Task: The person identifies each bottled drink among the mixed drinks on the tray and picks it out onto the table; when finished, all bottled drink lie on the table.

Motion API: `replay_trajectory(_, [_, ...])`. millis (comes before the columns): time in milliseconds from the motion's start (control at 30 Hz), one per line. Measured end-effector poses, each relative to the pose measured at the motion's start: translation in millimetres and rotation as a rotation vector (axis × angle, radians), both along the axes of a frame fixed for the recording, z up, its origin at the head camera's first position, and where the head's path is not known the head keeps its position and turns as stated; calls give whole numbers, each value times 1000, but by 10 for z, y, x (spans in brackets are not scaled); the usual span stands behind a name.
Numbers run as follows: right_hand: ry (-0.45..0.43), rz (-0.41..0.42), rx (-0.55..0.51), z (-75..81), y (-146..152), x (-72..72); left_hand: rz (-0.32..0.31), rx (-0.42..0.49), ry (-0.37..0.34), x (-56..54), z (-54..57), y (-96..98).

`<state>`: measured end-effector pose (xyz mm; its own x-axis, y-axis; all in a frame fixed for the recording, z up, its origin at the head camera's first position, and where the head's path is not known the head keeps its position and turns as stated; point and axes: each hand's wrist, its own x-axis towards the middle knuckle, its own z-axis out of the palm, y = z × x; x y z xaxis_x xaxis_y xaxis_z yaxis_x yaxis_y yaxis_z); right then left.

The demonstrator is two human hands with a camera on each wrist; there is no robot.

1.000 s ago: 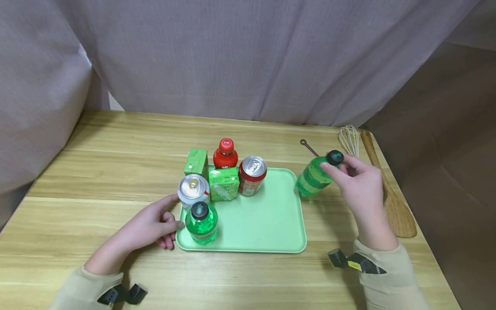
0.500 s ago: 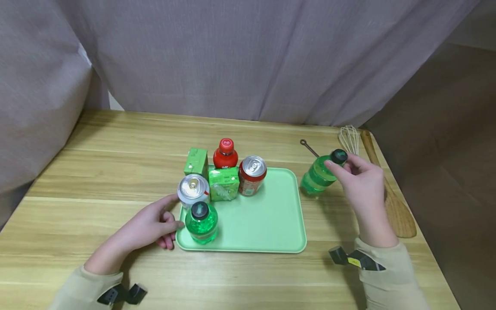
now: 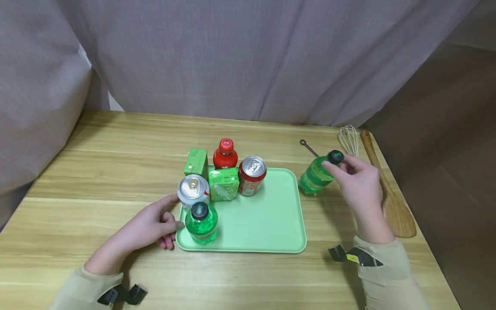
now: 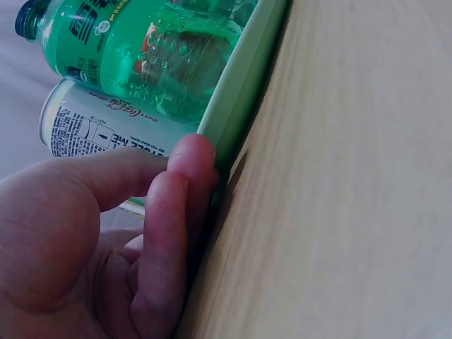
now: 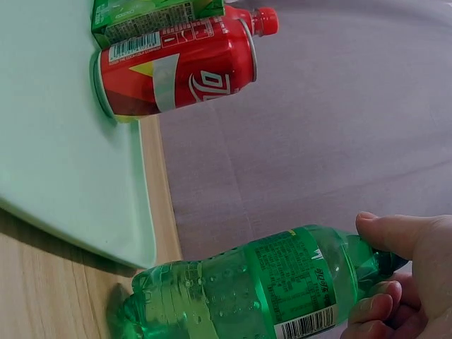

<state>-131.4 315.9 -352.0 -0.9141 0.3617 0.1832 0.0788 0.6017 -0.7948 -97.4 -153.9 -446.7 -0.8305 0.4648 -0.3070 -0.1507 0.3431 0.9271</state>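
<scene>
My right hand (image 3: 360, 185) pinches a green soda bottle (image 3: 315, 175) near its black cap, just right of the green tray (image 3: 255, 228). The bottle leans, cap to the right; its base is at the tabletop, and I cannot tell whether it touches. In the right wrist view its label (image 5: 293, 279) shows. My left hand (image 3: 149, 224) grips the tray's left rim (image 4: 240, 85), thumb at the edge, index finger stretched beside a silver can (image 3: 193, 189). A second green bottle (image 3: 201, 226) stands upright in the tray's front left corner, close to the thumb.
Two green drink cartons (image 3: 224, 184), a red-capped bottle (image 3: 226, 155) and a red cola can (image 3: 252, 175) cluster at the tray's back left. A whisk (image 3: 349, 140), a wooden spatula (image 3: 397, 211) and a thin brown handle (image 3: 308, 147) lie at right. Grey curtains (image 3: 217, 60) hang behind.
The right hand and its bottle shifted slightly right, then back left, staying beside the tray's right edge. My left hand, the tray and the things on it have not moved.
</scene>
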Motion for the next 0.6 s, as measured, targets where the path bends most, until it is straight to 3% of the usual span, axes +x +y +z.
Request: replay_trajectory(600, [13, 38, -17, -92, 56, -55, 6, -3, 3, 5, 11, 2])
